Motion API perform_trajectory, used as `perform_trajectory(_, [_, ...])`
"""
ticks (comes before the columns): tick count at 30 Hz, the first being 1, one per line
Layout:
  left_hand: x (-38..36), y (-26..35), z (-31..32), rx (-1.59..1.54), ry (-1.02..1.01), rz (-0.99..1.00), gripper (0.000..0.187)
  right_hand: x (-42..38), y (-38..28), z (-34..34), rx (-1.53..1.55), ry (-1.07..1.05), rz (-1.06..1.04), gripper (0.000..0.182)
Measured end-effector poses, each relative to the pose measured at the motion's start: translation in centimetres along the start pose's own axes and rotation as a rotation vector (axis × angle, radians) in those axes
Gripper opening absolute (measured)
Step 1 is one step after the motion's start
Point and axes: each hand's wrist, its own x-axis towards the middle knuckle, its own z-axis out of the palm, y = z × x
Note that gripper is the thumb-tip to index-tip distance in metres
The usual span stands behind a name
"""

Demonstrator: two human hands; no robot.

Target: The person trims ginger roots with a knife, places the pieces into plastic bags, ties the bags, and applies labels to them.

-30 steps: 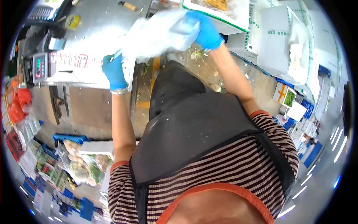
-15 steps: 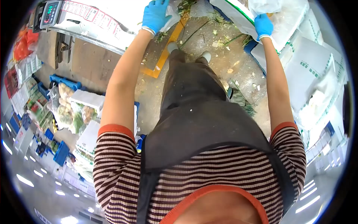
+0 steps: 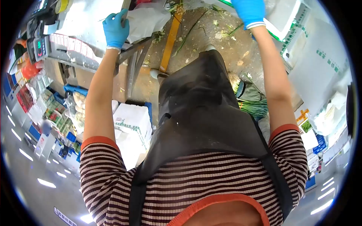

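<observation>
My left hand point(image 3: 116, 31), in a blue glove, is at the edge of the white-topped table point(image 3: 85, 22). Its fingers are loosely bent and apart, and nothing shows between them. Crumpled translucent plastic point(image 3: 149, 20) lies just to its right. My right hand point(image 3: 250, 12), also gloved in blue, is at the top edge of the view, its fingers cut off and blurred. Beside it is a white foam box point(image 3: 283, 17) with a green rim; whether the hand holds anything is hidden.
A digital scale point(image 3: 39, 48) stands at the table's left end. White foam boxes point(image 3: 132, 120) are stacked behind my left arm. Green stalks point(image 3: 254, 108) lie on the floor by my apron, and scraps litter the floor point(image 3: 233, 49). Large white boxes point(image 3: 320, 67) stand at the right.
My left hand has moved left and slightly down, off the plastic, to the table edge. My right hand has moved up and left. My body and the view have shifted.
</observation>
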Motion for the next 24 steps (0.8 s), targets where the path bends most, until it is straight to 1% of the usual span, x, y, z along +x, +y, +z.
perform_trajectory(2, [0.4, 0.4, -0.4, -0.024, -0.037, -0.048, 0.045, 0.2, -0.4, 0.1, 0.022, 0.029, -0.005, 0.027])
perform_trajectory(4, [0.3, 0.6, -0.8, -0.082, -0.083, -0.086, 0.045, 0.4, -0.8, -0.2, 0.019, 0.026, 0.036, 0.027])
perform_trajectory(5, [0.3, 0.7, -0.7, -0.030, -0.025, -0.054, 0.044, 0.5, -1.0, -0.4, 0.016, 0.022, 0.055, 0.027])
perform_trajectory(6, [0.4, 0.6, -0.6, -0.053, -0.005, -0.054, 0.042, 0.7, -1.0, -0.4, 0.024, 0.032, 0.053, 0.027])
perform_trajectory(8, [0.5, 1.3, -1.5, -0.098, 0.022, -0.052, 0.039, 0.5, -0.9, -0.2, 0.046, 0.042, 0.058, 0.027])
perform_trajectory(11, [0.5, 0.8, -1.3, -0.071, 0.030, 0.018, 0.040, 1.1, 0.2, 0.9, -0.017, 0.008, 0.017, 0.025])
perform_trajectory(14, [0.2, 0.8, -1.3, -0.105, 0.005, -0.043, 0.041, 1.4, 0.6, 0.7, -0.020, 0.003, 0.043, 0.020])
perform_trajectory(15, [0.3, 0.8, -1.1, -0.115, -0.001, -0.055, 0.041, 1.4, 0.5, 0.2, 0.005, 0.004, 0.008, 0.017])
perform_trajectory(17, [0.3, 0.8, -1.0, -0.129, -0.008, -0.101, 0.041, 1.4, 0.5, 0.4, -0.025, -0.002, 0.028, 0.017])
perform_trajectory(20, [-0.1, 0.4, -0.8, -0.110, 0.068, 0.003, 0.041, 0.3, 0.6, 0.2, -0.006, -0.059, 0.050, 0.017])
perform_trajectory(21, [-0.1, 0.3, -0.6, -0.103, 0.028, -0.022, 0.042, 0.3, 0.6, 0.2, -0.018, -0.055, 0.059, 0.017])
perform_trajectory(24, [-0.3, 0.7, -0.6, -0.044, 0.019, -0.057, 0.042, 1.0, 0.3, 0.0, -0.011, -0.058, 0.053, 0.019])
